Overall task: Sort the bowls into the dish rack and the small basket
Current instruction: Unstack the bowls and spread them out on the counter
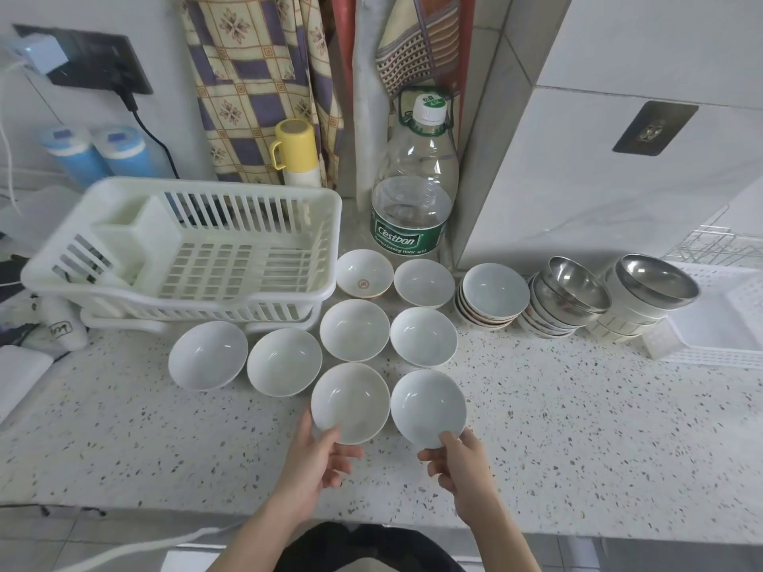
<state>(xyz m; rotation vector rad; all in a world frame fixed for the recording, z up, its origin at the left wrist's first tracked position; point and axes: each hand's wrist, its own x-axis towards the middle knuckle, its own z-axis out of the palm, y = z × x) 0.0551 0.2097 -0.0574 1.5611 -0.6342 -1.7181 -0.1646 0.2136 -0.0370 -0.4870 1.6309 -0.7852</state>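
Here eight white bowls sit loose on the speckled counter [578, 427], and the two nearest are in hand. The left hand [318, 460] pinches the near rim of the near-left bowl [351, 402], thumb inside the rim, other fingers curled below it. The right hand [458, 460] grips the near-right bowl [427, 406] the same way, thumb over the rim. Whether either bowl is clear of the counter, I cannot tell.

Behind these stand two more white bowls, and two further back, the far-left one with a red mark [363, 273] inside; two others lie to the left, near the rack. Further right are a stack of patterned bowls [491, 295] and two stacks topped with steel bowls [574, 284], the last of them leaning at the edge of the flat white basket [714, 336].

The white dish rack [186, 249] stands far left, empty of bowls. A large water bottle [413, 187] stands behind the bowls, a yellow flask [295, 152] to its left.

Judging by this, sorting is just starting: the first pair is being picked up, nothing yet placed. Next both bowls need lifting clear of their neighbours, which sit close, then carrying left to the rack or right to the basket; the pinch on one rim edge calls for a steady wrist so the bowls do not tip.
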